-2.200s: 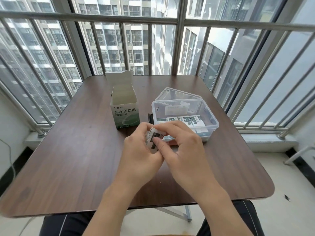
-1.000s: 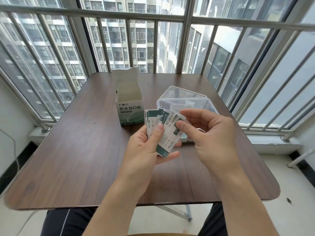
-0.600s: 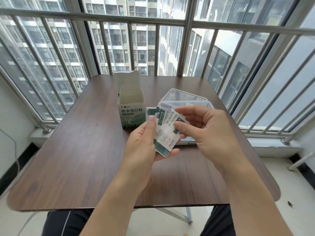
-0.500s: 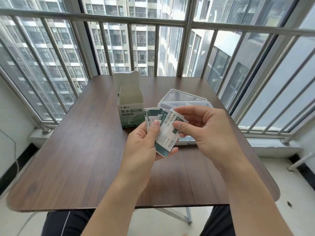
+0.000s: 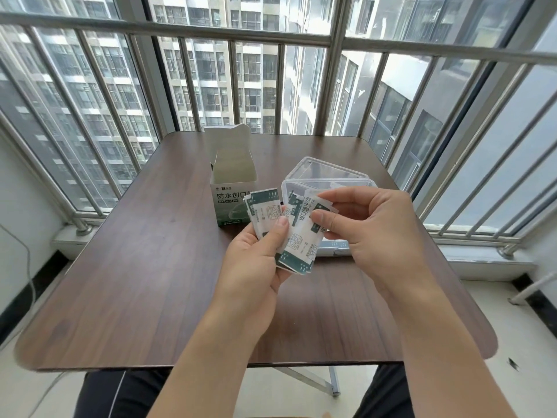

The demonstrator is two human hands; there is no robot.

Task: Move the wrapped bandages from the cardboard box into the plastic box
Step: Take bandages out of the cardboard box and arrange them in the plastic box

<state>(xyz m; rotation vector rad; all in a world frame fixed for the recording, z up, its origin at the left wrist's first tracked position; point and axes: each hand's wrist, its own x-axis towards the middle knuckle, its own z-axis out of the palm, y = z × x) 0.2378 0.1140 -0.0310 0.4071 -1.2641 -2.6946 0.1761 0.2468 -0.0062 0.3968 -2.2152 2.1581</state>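
Bandages (image 5: 297, 236) are sitting fanned in my left hand (image 5: 256, 267), its grip clamped on them, right hand (image 5: 370, 233) pinching one wrapper; I am judging transfer midway, cardboard box (image 5: 233, 188) open, plastic box (image 5: 328, 188) waiting beyond.

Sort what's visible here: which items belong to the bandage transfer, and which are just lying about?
Job:
wrapped bandages, held in left hand and right hand
cardboard box
plastic box

Lying about:
clear lid behind it
table
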